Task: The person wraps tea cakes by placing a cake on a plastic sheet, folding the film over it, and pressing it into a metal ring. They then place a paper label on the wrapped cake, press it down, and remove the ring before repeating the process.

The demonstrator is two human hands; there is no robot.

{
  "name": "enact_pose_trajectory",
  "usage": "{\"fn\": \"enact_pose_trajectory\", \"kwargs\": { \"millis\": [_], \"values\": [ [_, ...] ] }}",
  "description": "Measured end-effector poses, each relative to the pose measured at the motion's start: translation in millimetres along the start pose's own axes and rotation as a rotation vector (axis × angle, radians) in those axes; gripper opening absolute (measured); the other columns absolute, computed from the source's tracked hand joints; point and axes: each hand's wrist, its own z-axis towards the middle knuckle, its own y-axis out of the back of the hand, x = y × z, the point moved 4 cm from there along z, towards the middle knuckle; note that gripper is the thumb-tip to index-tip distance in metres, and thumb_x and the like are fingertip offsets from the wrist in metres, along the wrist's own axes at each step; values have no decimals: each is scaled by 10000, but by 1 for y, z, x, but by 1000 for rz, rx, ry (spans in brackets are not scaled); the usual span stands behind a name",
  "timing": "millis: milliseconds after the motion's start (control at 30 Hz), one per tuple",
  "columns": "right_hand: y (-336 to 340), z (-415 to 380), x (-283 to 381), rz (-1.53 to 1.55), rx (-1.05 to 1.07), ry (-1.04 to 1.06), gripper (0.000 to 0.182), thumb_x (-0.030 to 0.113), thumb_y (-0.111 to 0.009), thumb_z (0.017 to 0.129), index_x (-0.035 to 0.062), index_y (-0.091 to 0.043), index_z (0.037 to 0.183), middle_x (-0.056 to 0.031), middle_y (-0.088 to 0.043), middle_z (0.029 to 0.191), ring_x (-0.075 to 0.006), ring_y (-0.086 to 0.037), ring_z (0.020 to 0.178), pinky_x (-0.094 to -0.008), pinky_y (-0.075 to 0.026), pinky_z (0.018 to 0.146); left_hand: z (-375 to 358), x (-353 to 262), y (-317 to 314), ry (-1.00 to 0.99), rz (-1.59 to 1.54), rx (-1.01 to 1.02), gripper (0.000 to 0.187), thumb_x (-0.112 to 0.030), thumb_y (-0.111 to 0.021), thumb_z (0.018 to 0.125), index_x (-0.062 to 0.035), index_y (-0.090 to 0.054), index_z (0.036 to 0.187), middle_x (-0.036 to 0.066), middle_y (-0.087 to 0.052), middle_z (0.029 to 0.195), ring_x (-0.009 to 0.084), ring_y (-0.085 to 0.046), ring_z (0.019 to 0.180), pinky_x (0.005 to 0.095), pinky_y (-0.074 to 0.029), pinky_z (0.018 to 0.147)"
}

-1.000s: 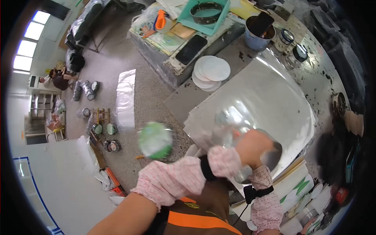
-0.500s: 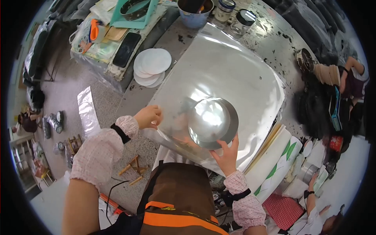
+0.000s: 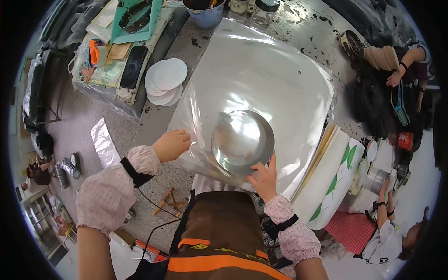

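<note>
A round metal pan point(image 3: 242, 141) lies on a large sheet of clear plastic film point(image 3: 261, 74) spread over the worktable. My right hand point(image 3: 262, 176) grips the pan's near rim. My left hand point(image 3: 171, 144) pinches the near left edge of the film, just left of the pan. The film looks wrapped over or under the pan; I cannot tell which.
A stack of white paper discs point(image 3: 164, 79) lies left of the film, with a black phone point(image 3: 134, 66) and a teal tray point(image 3: 135, 18) beyond. Jars point(image 3: 267, 10) and a blue bucket point(image 3: 205, 11) stand at the far edge. Seated people point(image 3: 396, 70) are at the right.
The view swung from the floor on the left to the table. A green-lidded round object once in my left hand is gone; the pan now rests on the film, shifted slightly left.
</note>
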Motion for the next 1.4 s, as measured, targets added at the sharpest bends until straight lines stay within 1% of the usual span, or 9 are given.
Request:
{"fn": "enact_pose_trajectory", "kwargs": {
  "millis": [167,333,467,567,700,767,967,1200,1400],
  "values": [
    [7,-18,61,7,165,308,319,163,-832,703,53,-599,890,-356,-252,1523,-514,-375,1351,-482,-417,1046,11,15,-19,34,44,-91,68,-64,-603,819,-49,-633,878,99,-582,957,297,-556,965,377,-459,844],
    [-39,-9,61,114,365,356,337,140,-813,743,30,-608,987,-304,-429,1387,-423,-536,1179,-500,-466,991,21,-34,133,33,-113,-357,108,-68,-615,779,-43,-585,879,109,-570,951,316,-547,956,415,-456,856],
    [-15,42,-12,627,-94,-316,410,155,-799,765,43,-617,1115,-249,-530,1271,-412,-536,1168,-506,-461,990,-5,-59,76,-77,5,-188,153,-45,-623,760,-51,-605,912,99,-601,985,306,-562,1006,431,-462,893],
    [23,54,-8,-146,-309,36,484,169,-751,798,22,-597,1233,-241,-527,1331,-453,-460,1259,-504,-411,1048,-5,-31,6,-30,26,-92,188,-64,-618,774,-56,-619,961,88,-608,1017,303,-559,1054,424,-454,930],
    [9,-60,-17,-311,160,20,466,189,-730,812,44,-601,1237,-228,-455,1406,-465,-423,1297,-499,-376,1080,7,-17,-29,47,54,-59,228,-92,-619,806,-68,-644,1031,85,-638,1048,307,-579,1077,413,-469,919],
    [0,-148,-27,-245,654,38,117,244,-666,814,137,-666,862,-114,-674,839,-282,-681,789,-421,-530,643,19,-13,-9,136,-111,16,239,-98,-648,793,-76,-671,1030,100,-670,1024,312,-619,1020,412,-498,868],
    [208,-29,-73,28,-279,-426,177,263,-669,905,96,-722,934,-96,-708,777,-204,-698,672,-299,-526,633,58,124,74,559,167,-702,132,-94,-649,846,-15,-708,933,180,-702,990,373,-669,896,439,-528,809],
    [396,82,-338,114,-837,-465,132,99,-604,962,-19,-648,1000,-32,-651,767,-118,-610,659,-249,-524,662,64,158,47,764,54,-437,235,-134,-668,821,36,-685,982,229,-684,994,409,-646,934,467,-513,816],
    [443,150,-389,287,-1314,-808,363,306,-710,916,-31,-655,1039,-94,-672,973,-174,-621,870,-300,-507,759,54,169,32,733,-6,-557,269,-98,-714,773,53,-692,994,268,-679,1059,434,-648,1008,460,-517,905]
  ]
}}
